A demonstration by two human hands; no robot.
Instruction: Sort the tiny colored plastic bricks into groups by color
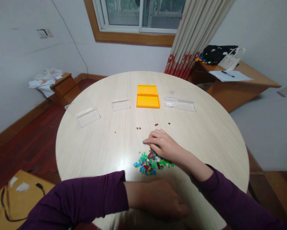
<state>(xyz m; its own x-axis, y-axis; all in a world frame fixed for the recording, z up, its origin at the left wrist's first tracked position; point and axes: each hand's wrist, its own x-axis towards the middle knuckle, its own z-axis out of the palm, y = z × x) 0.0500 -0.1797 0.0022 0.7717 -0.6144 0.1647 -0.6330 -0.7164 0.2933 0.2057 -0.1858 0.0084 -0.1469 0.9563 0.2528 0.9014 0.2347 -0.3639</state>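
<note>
Your right hand (164,144), index outstretched, thumb apart, is nearer the blue piece (143,143), just off its fingertip toward the table's (93,156) far edge; your near-edge left hand's (164,198) grip I can't tell.

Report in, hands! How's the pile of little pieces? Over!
Right hand at a blue piece. Left hand near side of pile, grip unclear. Right hand covers part of pile.

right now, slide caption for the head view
Right hand over the edge of a pile of small coloured pieces, left hand nearer the wearer, yellow case beyond.
</note>
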